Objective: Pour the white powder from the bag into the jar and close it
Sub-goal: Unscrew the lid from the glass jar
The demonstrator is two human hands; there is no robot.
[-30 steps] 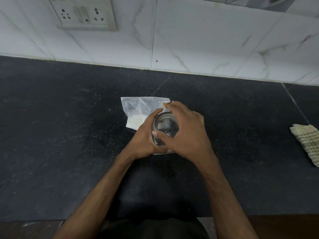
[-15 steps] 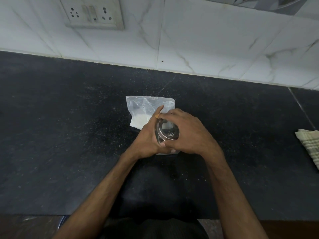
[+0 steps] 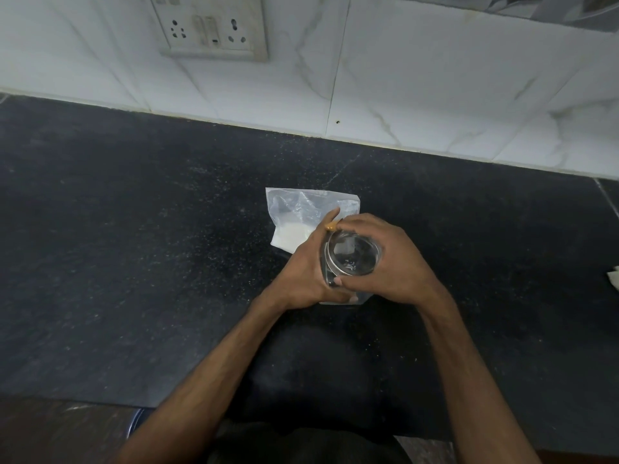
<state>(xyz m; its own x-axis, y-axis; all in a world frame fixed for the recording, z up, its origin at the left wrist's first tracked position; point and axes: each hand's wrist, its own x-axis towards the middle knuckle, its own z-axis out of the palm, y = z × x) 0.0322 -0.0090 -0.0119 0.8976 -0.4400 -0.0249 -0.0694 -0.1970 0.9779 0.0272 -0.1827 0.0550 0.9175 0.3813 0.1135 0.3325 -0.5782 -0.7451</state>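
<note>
Centrally, the left grip [image 3: 303,276] curls round the jar [image 3: 325,267] while the right grip [image 3: 398,262] curls round its lid [image 3: 353,259]; the bag [image 3: 301,212] lies flat on the counter [image 3: 134,262] just above-left, nearer the left grip.

Black speckled counter [image 3: 134,262]; white veined tiles [image 3: 435,95]; clear bag [image 3: 301,209], white powder [image 3: 289,237].

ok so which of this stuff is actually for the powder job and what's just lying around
For the job: bag of white powder, jar held by the left hand, lid gripped by the right hand.
Lying about: cloth at the right edge, wall socket.
</note>
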